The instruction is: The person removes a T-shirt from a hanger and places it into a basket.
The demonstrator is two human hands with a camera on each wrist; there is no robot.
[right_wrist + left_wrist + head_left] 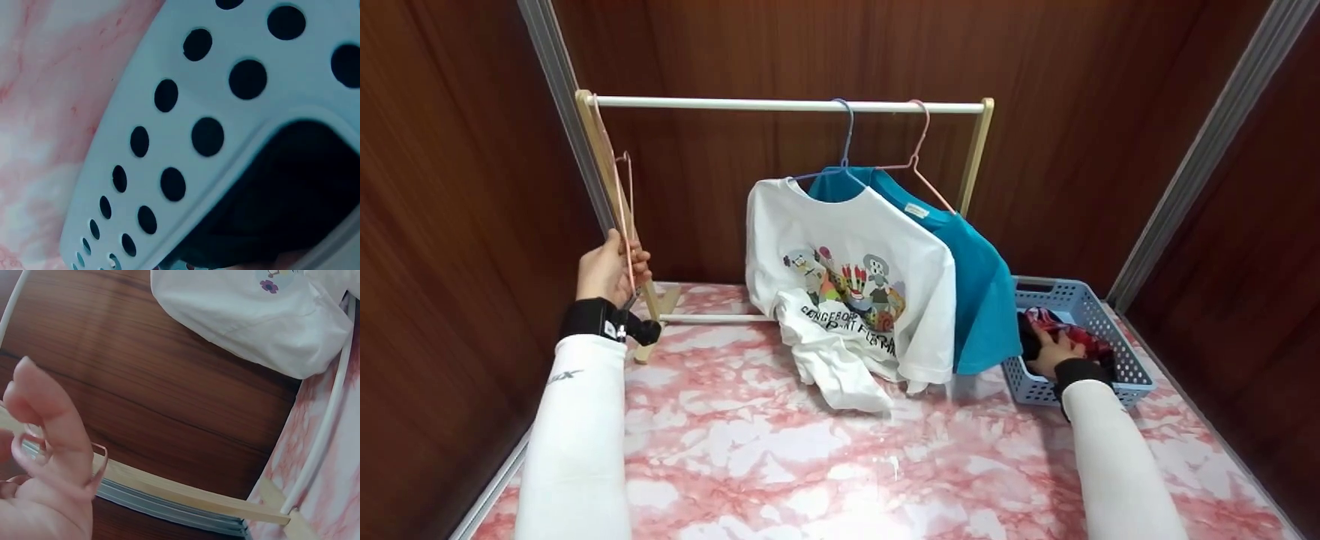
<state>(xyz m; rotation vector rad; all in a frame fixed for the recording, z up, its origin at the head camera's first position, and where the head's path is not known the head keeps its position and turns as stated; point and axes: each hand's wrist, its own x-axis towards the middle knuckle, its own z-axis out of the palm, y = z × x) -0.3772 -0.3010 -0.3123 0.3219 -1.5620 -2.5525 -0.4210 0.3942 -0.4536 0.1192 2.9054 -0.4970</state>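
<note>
At the left end of the rack, my left hand grips a pink clothes hanger that hangs from the rail. In the left wrist view, part of the pink hanger crosses the blurred left hand. My right hand is inside the blue basket, its fingers spread over a red and black garment. The right wrist view shows mostly the basket's perforated wall, with dark cloth behind the handle opening; the hand is nearly all hidden there.
A white printed shirt on a blue hanger and a teal shirt on a pink hanger hang from the white rail. The white shirt's lower part lies on the marbled table. Brown panels stand around the table.
</note>
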